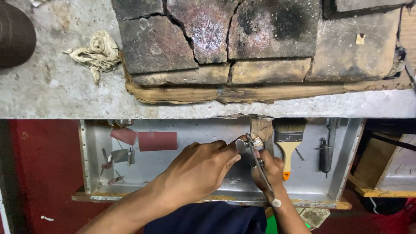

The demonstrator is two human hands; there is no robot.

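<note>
We count 2 hands over an open grey metal drawer (143,167). Our left hand (199,171) pinches its fingers (234,149) on a small silvery metal piece (241,146) at a worn wooden peg (261,128). Our right hand (271,171) has its fingers clamped on a slim steel tool with a round white end (261,167), which slants across it. In the drawer lie 2 red abrasive rolls (147,139), 1 flat paintbrush with a pale wooden handle (288,141) and 1 dark metal tool (325,156). Above, the grey concrete worktop (56,93) carries cracked scorched bricks (216,34) and 1 frayed rag (97,53).
</note>
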